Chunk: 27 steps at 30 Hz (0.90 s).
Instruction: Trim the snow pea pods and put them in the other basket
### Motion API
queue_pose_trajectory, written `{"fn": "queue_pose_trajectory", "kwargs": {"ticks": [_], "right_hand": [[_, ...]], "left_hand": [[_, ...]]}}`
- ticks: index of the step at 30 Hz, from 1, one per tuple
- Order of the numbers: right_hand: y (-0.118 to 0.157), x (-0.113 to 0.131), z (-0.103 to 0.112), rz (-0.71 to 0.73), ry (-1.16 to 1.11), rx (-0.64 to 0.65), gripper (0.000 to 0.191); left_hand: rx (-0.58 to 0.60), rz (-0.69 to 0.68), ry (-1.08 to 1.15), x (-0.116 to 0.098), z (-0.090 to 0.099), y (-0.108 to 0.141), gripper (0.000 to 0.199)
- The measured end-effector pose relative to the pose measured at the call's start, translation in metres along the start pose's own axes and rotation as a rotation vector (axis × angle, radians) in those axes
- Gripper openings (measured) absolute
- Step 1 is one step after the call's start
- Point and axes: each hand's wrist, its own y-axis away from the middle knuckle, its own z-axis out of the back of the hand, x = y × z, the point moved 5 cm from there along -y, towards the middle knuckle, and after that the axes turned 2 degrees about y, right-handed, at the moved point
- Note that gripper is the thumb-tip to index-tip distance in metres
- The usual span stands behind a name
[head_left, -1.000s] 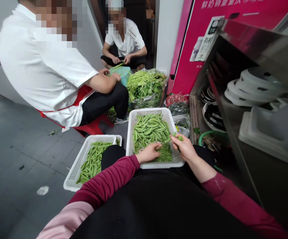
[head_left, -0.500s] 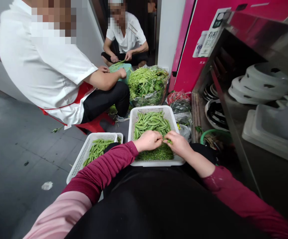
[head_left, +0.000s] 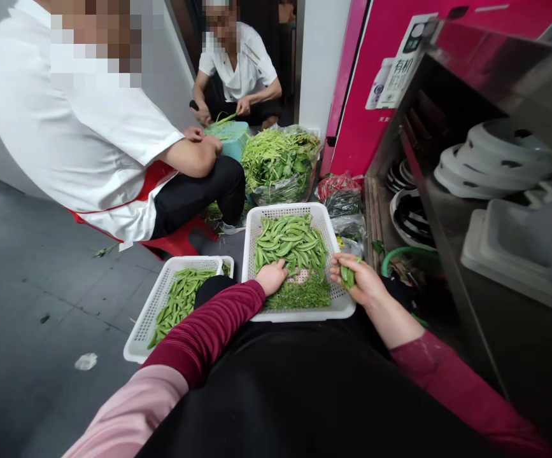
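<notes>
A white perforated basket (head_left: 249,238) rests on my lap. Plump green pea pods (head_left: 291,238) fill its far part, and a heap of fine green trimmings (head_left: 299,294) lies in the near part. My left hand (head_left: 272,278) is down in the basket at the near left edge of the pods, its fingers curled together; what they pinch, if anything, is hidden. Over the basket's right rim, my right hand (head_left: 362,281) is closed around a few pea pods (head_left: 347,276), held against the palm.
At left, a second white basket (head_left: 142,321) holds more pods. One co-worker (head_left: 84,133) sits on a red stool (head_left: 180,240); another (head_left: 237,63) squats behind a teal container (head_left: 233,141). Bagged leafy greens (head_left: 280,159) stand ahead. A metal shelf (head_left: 447,280) with white trays runs along the right.
My hands, which were together over the basket at a pod, have parted. The left has gone down to the pods; the right has moved to the right rim with pods in it.
</notes>
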Motion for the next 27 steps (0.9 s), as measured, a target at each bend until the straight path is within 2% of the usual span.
{"fn": "queue_pose_trajectory", "kwargs": {"ticks": [5, 9, 11, 14, 17, 19, 21, 24, 27], "right_hand": [[0.013, -0.034, -0.013, -0.128, 0.118, 0.048, 0.024], [0.02, -0.064, -0.03, -0.28, 0.233, 0.155, 0.03], [0.021, -0.068, -0.04, -0.247, 0.206, 0.178, 0.032], [0.017, -0.058, -0.043, -0.039, 0.265, 0.112, 0.03], [0.018, -0.033, -0.041, 0.302, 0.669, 0.036, 0.021], [0.023, -0.018, -0.045, 0.564, 0.968, 0.051, 0.014], [0.03, -0.01, -0.051, 0.753, 1.187, 0.105, 0.011], [0.038, -0.007, -0.058, 0.863, 1.425, 0.153, 0.015], [0.045, -0.009, -0.063, 0.918, 1.615, 0.154, 0.019]], "left_hand": [[-0.043, 0.02, 0.012, -0.002, 0.022, 0.011, 0.02], [-0.148, 0.012, 0.019, -0.015, 0.046, 0.033, 0.017], [-0.198, -0.026, 0.038, -0.026, 0.052, 0.042, 0.019], [-0.249, -0.052, 0.132, -0.039, 0.053, 0.051, 0.022], [-0.289, -0.018, 0.34, -0.04, 0.056, 0.052, 0.029], [-0.312, -0.002, 0.499, -0.037, 0.063, 0.049, 0.029], [-0.307, -0.026, 0.626, -0.038, 0.071, 0.045, 0.023], [-0.295, -0.059, 0.712, -0.041, 0.079, 0.039, 0.02], [-0.318, -0.028, 0.712, -0.043, 0.083, 0.037, 0.018]]}}
